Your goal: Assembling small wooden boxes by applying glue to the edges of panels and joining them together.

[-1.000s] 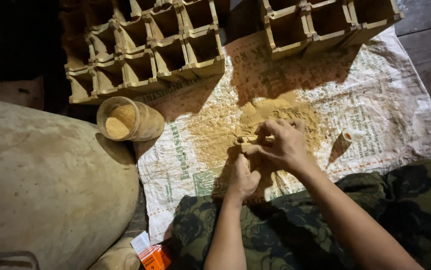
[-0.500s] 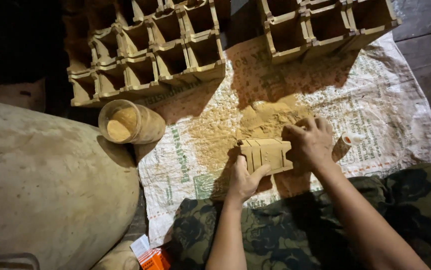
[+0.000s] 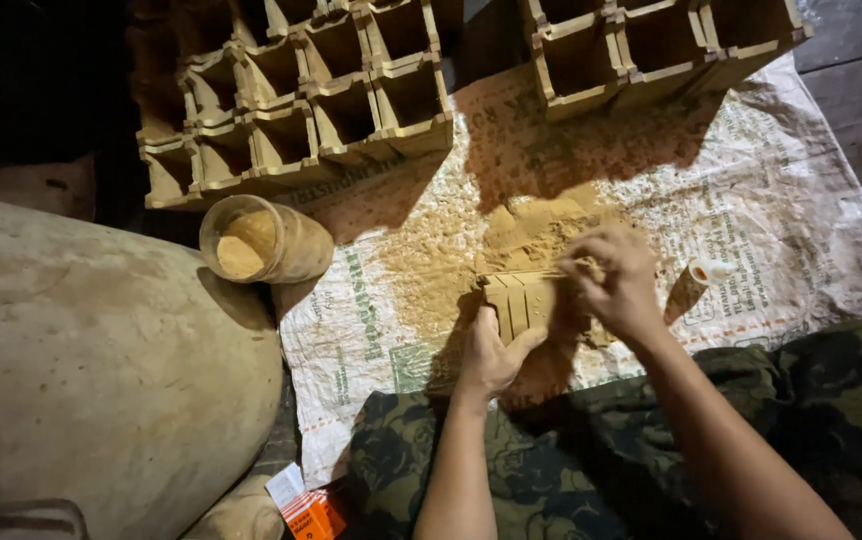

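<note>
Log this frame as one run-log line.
left hand: holds slatted wooden piece | right hand: fingers at its top edge | under: sawdust pile on printed woven sack

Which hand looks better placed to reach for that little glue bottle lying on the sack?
Probably the right hand: the glue bottle lies just beside it, on its outer side. The left hand is farther away and grips the small wooden box from below.

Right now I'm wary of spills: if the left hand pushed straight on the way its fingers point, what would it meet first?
The left hand already holds the small box; past it probably comes the powder heap, though depth is unclear.
</note>
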